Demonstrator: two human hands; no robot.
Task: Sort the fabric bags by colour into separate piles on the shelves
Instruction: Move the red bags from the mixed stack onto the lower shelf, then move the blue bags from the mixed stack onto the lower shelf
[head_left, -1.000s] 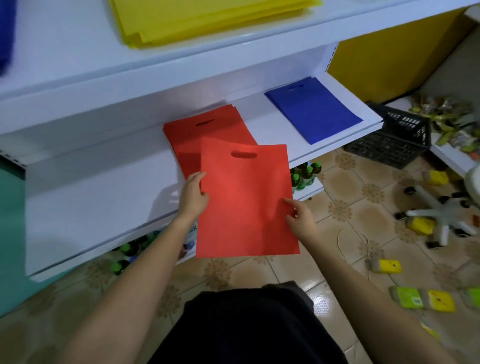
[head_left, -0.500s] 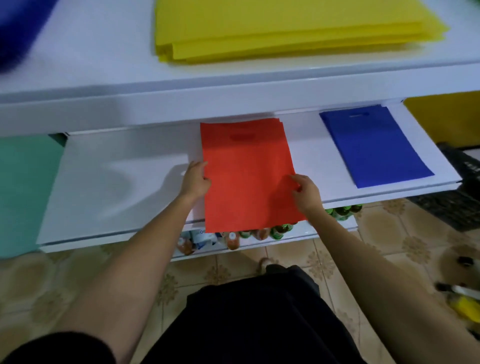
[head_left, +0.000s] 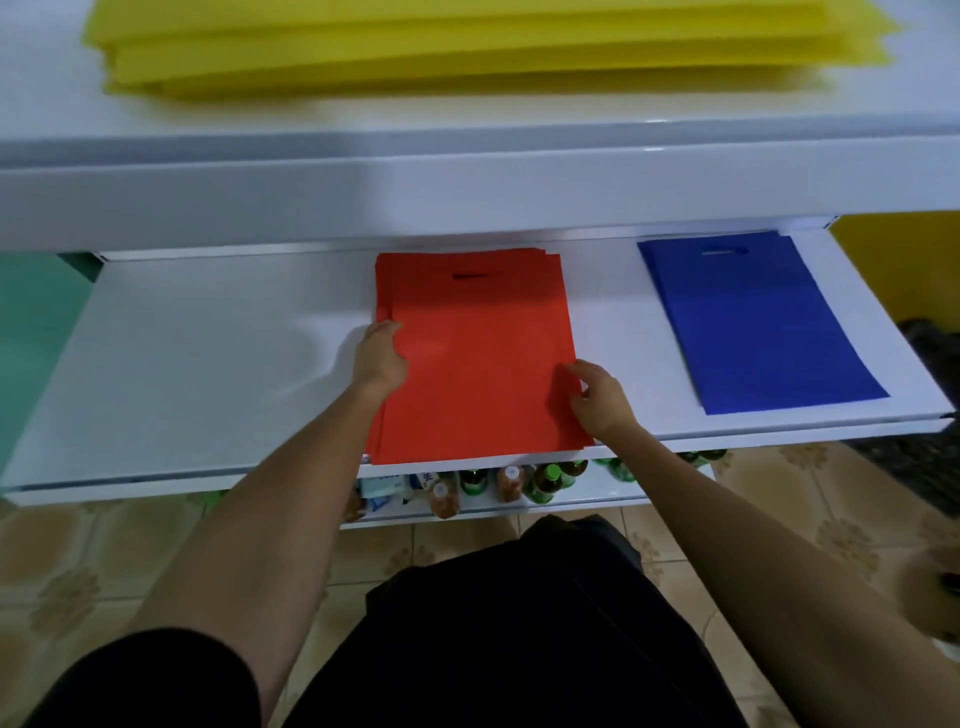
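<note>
Lying flat on the red pile (head_left: 383, 291), the red bag (head_left: 478, 364) sits at the middle of the middle shelf (head_left: 208, 374), its handle slot toward the back and its near end reaching the shelf's front edge. The left hand (head_left: 382, 358) holds the bag's left edge about halfway along, thumb on top of the fabric; the other fingers are tucked out of sight at the edge. The right hand (head_left: 597, 397) is at the bag's right edge, nearer the front, its fingers (head_left: 574, 371) curled and pinching the fabric, which creases slightly there. Edges of the bags beneath show at the pile's left side and back right corner.

The blue pile (head_left: 758, 322) lies at the right end of the same shelf, well apart from the red, skewed so its near end points toward the front right corner. The yellow pile (head_left: 467, 47) spreads across the top shelf (head_left: 467, 130), toward its back. Under the middle shelf's front edge, bottles (head_left: 540, 480) stand on a lower shelf (head_left: 597, 499). Below that are a patterned tile floor (head_left: 78, 587) and the person's black clothing (head_left: 519, 649).
</note>
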